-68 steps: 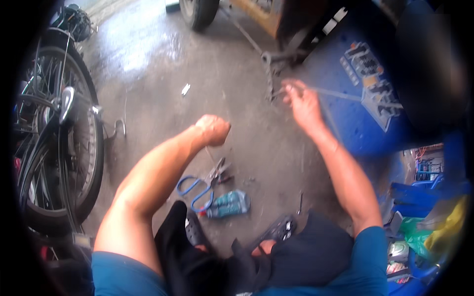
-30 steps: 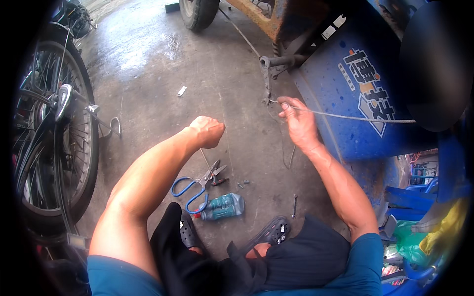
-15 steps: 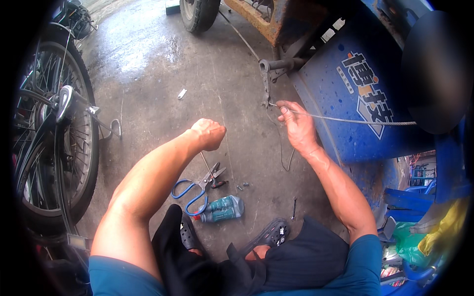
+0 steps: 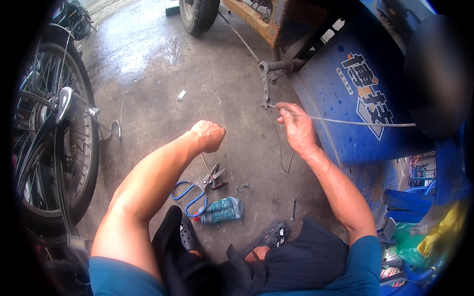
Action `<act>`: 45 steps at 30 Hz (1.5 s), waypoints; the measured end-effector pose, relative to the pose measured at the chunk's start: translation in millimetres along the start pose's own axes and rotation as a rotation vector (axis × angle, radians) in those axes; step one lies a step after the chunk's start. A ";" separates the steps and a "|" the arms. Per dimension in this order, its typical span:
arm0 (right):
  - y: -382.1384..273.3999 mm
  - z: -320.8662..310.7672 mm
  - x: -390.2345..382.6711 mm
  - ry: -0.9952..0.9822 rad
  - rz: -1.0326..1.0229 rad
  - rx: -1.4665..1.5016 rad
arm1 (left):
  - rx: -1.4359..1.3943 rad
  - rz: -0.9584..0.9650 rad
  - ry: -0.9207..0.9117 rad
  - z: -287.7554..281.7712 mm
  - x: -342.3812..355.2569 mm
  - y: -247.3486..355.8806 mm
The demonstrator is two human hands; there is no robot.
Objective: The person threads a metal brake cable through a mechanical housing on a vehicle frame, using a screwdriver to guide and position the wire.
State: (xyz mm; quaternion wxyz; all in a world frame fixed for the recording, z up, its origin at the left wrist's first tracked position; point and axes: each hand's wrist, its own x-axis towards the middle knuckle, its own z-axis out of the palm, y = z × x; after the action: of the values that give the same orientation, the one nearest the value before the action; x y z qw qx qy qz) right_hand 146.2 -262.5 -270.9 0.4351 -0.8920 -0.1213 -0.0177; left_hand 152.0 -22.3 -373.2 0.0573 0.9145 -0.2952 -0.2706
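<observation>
Right hand [image 4: 299,129] pinches a cable [image 4: 340,120] beside a metal lever [image 4: 266,89].
The cable reaches the lever's lower end, whether fastened is unclear; left hand [image 4: 210,135] makes a fist, contents hidden.

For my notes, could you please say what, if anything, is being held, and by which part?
The right hand pinches the grey twisted cable where it nears the metal lever; whether the closed left hand holds anything cannot be told.

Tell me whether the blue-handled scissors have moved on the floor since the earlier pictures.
No, not visibly: judged against the bottle and the wrench on the floor, the scissors lie as before.
</observation>
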 end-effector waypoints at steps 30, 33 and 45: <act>16.9 13.8 -12.1 0.100 -0.105 -0.141 | -0.023 0.030 0.068 -12.0 -1.2 13.9; 8.4 11.7 -14.3 0.062 -0.095 -0.176 | -0.028 0.032 0.059 -18.2 -8.0 15.7; -22.8 -1.6 -10.9 0.108 -0.221 -0.104 | -0.015 0.018 0.064 -20.7 -12.5 13.4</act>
State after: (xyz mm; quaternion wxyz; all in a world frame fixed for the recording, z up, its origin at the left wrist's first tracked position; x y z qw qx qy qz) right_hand 130.4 -252.4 -253.8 0.3897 -0.8922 -0.1943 -0.1197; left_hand 147.7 -27.3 -346.4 0.0761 0.9196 -0.2994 -0.2428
